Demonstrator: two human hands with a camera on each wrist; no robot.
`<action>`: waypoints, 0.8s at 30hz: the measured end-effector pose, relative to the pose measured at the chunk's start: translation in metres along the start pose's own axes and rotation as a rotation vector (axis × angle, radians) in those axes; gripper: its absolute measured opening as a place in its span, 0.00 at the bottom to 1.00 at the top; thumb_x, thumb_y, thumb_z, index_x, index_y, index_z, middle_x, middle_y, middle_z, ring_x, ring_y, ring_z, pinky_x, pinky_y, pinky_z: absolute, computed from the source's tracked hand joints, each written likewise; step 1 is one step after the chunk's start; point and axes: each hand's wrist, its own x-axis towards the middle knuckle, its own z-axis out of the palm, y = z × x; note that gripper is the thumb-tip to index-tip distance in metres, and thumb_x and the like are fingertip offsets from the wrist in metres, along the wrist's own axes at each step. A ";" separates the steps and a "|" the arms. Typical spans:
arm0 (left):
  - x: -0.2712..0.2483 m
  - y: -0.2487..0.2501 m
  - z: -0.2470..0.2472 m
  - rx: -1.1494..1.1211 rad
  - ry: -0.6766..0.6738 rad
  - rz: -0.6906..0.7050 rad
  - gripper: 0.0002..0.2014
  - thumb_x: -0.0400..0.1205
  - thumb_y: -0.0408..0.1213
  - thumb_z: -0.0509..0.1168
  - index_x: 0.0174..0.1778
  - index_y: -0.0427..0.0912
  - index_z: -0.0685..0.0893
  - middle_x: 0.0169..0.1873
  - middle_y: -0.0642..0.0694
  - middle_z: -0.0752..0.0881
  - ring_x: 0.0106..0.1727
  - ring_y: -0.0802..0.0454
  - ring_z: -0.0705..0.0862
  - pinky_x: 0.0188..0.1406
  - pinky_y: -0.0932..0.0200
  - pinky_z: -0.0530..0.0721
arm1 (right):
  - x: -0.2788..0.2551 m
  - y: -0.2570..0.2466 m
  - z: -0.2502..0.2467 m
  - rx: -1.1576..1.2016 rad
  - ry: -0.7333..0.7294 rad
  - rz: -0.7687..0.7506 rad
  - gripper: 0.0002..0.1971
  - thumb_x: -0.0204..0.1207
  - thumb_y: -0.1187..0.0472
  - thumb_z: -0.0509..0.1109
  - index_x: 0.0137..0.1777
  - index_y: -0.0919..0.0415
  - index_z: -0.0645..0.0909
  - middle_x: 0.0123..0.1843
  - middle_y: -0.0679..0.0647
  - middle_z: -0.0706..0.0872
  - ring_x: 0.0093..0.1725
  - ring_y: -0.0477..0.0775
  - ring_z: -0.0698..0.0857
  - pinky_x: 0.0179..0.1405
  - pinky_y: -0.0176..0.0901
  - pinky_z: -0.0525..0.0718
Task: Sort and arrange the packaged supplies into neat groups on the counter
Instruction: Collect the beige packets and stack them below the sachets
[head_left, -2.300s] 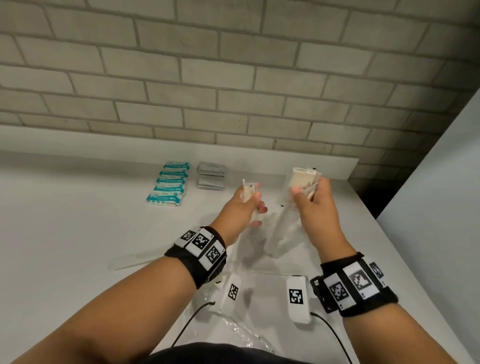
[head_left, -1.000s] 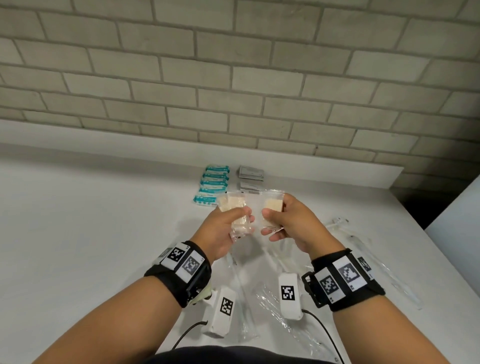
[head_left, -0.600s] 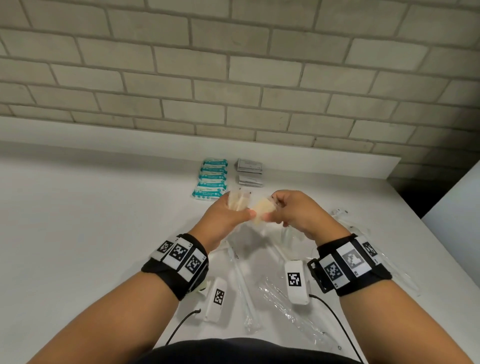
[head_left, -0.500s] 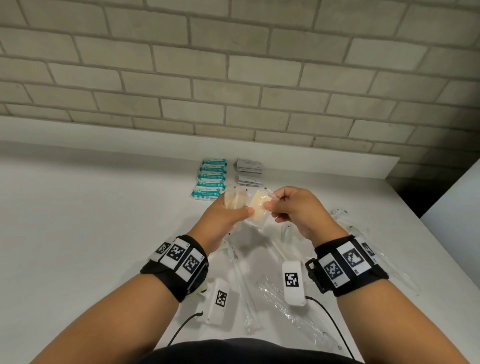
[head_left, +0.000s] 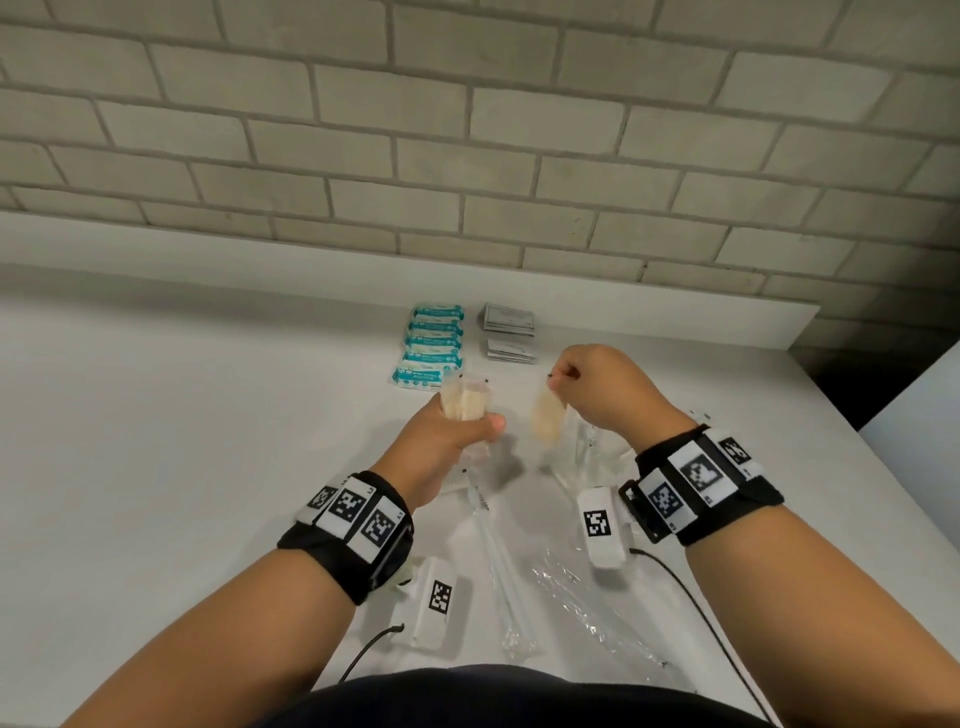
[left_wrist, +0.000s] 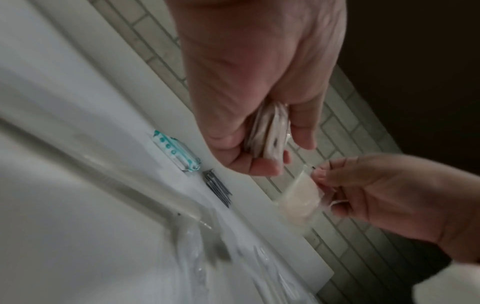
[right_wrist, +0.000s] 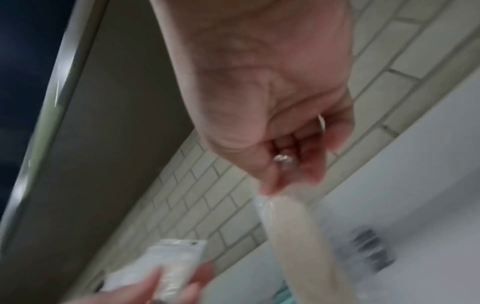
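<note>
Your left hand (head_left: 447, 441) is raised over the white counter (head_left: 182, 441), its fingers (left_wrist: 302, 131) and thumb curled tight around a small stack of clear packets with beige pads (head_left: 466, 401). The stack stands on edge above your thumb, its top edges poking out past your fingertips; the left wrist view shows several thin packets pressed flat together between thumb and fingers.

Your right hand (head_left: 605, 395) hangs just beside it, apart from the left, with the fingers bunched narrow. Thumb and forefinger pinch the top corner of one single beige-pad packet (head_left: 545, 423), which dangles below your fingertips, blurred and tilted, clear of the counter. The other fingers (right_wrist: 298, 144) of that hand are folded into the palm; the right wrist view shows something small and shiny among them, too blurred to name.

Beyond your left fingertips lies a row of teal-and-white packets (head_left: 431, 345), overlapping one another in a line running away from you. Just right of that row, beyond the gap between your hands, sit two small stacks of grey sachets (head_left: 510, 332), one behind the other.

Beneath and behind your hands, toward your wrists, long clear plastic sleeves (head_left: 587, 597) lie loose on the counter at differing angles, and one long thin wrapped item (head_left: 501, 566) runs back from under your left hand. A crumpled clear wrapper lies under your right wrist.
</note>
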 end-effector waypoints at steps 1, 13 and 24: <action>0.001 -0.001 -0.004 -0.041 0.011 -0.016 0.15 0.79 0.28 0.70 0.58 0.44 0.79 0.41 0.46 0.83 0.41 0.52 0.86 0.37 0.59 0.84 | 0.005 0.003 0.001 -0.046 -0.001 0.001 0.07 0.80 0.60 0.66 0.43 0.61 0.82 0.39 0.52 0.85 0.38 0.53 0.82 0.34 0.41 0.75; 0.001 -0.004 -0.034 -0.285 0.170 -0.084 0.20 0.79 0.23 0.66 0.67 0.36 0.80 0.56 0.37 0.89 0.53 0.42 0.89 0.53 0.48 0.88 | 0.055 0.021 0.074 -0.174 -0.324 -0.023 0.08 0.80 0.65 0.66 0.55 0.57 0.83 0.50 0.50 0.86 0.52 0.51 0.84 0.48 0.36 0.81; 0.007 -0.007 -0.025 -0.342 0.187 -0.064 0.14 0.84 0.35 0.64 0.66 0.39 0.81 0.52 0.41 0.91 0.49 0.46 0.91 0.47 0.52 0.89 | 0.030 -0.018 0.058 0.557 -0.147 -0.030 0.05 0.69 0.68 0.79 0.37 0.62 0.85 0.35 0.53 0.87 0.27 0.40 0.81 0.28 0.30 0.77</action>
